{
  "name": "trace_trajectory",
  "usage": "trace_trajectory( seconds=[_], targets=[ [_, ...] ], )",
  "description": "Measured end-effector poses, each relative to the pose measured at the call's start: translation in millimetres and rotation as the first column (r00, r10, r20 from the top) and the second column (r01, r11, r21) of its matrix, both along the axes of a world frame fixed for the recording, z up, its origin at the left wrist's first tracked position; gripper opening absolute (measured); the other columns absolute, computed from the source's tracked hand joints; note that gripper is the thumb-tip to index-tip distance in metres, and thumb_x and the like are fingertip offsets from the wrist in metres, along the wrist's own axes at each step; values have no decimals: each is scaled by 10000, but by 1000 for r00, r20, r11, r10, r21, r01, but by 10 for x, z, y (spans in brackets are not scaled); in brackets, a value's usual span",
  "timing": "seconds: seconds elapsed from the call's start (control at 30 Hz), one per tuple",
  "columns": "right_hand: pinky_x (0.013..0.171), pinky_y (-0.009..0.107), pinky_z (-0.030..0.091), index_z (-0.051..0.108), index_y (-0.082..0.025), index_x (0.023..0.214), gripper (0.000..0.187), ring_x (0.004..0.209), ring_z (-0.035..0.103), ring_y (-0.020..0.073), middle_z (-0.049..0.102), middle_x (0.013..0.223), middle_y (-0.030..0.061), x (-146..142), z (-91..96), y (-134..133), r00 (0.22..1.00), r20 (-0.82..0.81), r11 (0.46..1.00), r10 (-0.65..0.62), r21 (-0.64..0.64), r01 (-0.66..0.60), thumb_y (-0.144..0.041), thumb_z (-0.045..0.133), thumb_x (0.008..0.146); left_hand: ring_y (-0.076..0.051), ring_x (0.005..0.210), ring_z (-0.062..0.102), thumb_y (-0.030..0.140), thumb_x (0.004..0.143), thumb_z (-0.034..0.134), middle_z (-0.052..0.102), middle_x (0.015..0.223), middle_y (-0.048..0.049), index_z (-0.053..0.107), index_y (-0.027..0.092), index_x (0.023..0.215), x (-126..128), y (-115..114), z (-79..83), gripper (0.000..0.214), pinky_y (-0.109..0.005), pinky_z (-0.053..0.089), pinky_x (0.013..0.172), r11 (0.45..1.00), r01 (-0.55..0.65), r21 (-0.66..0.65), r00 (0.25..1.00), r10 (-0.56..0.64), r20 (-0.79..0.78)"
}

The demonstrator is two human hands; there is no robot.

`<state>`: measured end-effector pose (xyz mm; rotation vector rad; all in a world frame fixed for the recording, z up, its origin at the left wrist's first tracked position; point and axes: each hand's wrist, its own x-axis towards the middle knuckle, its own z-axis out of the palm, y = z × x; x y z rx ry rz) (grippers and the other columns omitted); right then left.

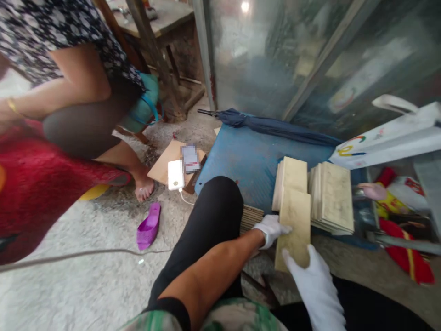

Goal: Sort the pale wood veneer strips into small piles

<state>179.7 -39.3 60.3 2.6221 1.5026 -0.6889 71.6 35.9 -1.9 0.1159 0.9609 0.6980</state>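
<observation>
Head view: lower centre-right, left hand [272, 230] pinches a flat tan slab [295, 216] by its left edge, right hand [319, 287] grips its near end, steadying it against the stacks [332, 197] on the blue board [248, 161].

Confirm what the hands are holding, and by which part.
One beige slab, held by both gloved hands: the left hand pinches its left long edge, the right hand grips its near end.

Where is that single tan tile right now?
Head view, lower right of centre: the tan tile sits between the gloved left hand, gripping its left edge, and right hand at its bottom edge, below the tile stacks.
</observation>
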Motion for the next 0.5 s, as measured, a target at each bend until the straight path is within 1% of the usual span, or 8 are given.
trace_trajectory(
  seconds=[0.1, 0.17, 0.2, 0.27, 0.33, 0.4, 0.43, 0.5],
  targets=[
    [943, 450, 449, 454, -131, 1335, 904, 1157, 552, 352, 557, 1276, 197, 152, 182, 263, 995, -63, 988, -81, 125, 88, -723, 581, 664, -136, 667, 621, 134, 538, 767, 707, 742, -26, 747, 89, 872, -39, 23, 114, 338, -304, 526, 746, 989, 99, 111, 994, -93, -65],
    [962, 405, 443, 444, -138, 1339, 895, 1164, 549, 324, 575, 1263, 166, 237, 305, 451, 986, -138, 963, -93, 241, 124, -698, 613, 661, -126, 673, 614, 180, 621, 739, 713, 773, -24, 742, 92, 948, -40, 3, 143, 339, -275, 509, 713, 957, 201, 210, 974, -171, -151],
    [959, 389, 445, 445, -148, 1336, 883, 1152, 557, 312, 583, 1254, 152, 267, 362, 534, 981, -170, 950, -95, 279, 140, -689, 624, 661, -124, 669, 607, 195, 655, 719, 712, 772, -23, 741, 88, 959, -35, -18, 145, 323, -260, 497, 688, 928, 264, 262, 954, -211, -212],
    [945, 372, 454, 449, -168, 1331, 874, 1124, 574, 300, 590, 1246, 136, 301, 461, 659, 971, -206, 934, -121, 307, 181, -682, 645, 653, -129, 682, 603, 222, 709, 678, 713, 782, -26, 740, 84, 967, -17, -80, 133, 300, -237, 475, 648, 851, 387, 354, 908, -286, -306],
    [951, 373, 449, 426, -170, 1357, 926, 1129, 569, 308, 575, 1265, 144, 310, 539, 719, 965, -193, 926, -179, 297, 231, -687, 668, 629, -139, 702, 606, 239, 734, 654, 714, 788, -27, 745, 86, 942, 5, -154, 118, 274, -223, 459, 627, 743, 505, 439, 852, -349, -389],
    [970, 369, 437, 377, -149, 1403, 1010, 1156, 550, 319, 551, 1296, 163, 310, 594, 719, 961, -161, 923, -224, 282, 262, -689, 687, 608, -144, 715, 611, 237, 739, 643, 718, 795, -24, 750, 94, 915, 24, -222, 110, 251, -214, 450, 628, 629, 594, 503, 798, -378, -470],
    [977, 363, 433, 356, -136, 1421, 1038, 1168, 541, 320, 542, 1307, 167, 312, 612, 700, 960, -154, 923, -232, 276, 267, -687, 690, 607, -144, 718, 613, 232, 739, 639, 720, 801, -24, 751, 97, 914, 30, -249, 111, 247, -211, 449, 632, 583, 626, 518, 774, -386, -502],
    [982, 345, 433, 338, -121, 1436, 1043, 1186, 529, 314, 530, 1322, 163, 323, 630, 642, 959, -170, 927, -227, 265, 267, -682, 680, 626, -143, 729, 621, 225, 746, 629, 727, 832, -26, 748, 103, 944, 35, -282, 118, 261, -202, 451, 644, 527, 664, 531, 745, -401, -533]
  ],
)
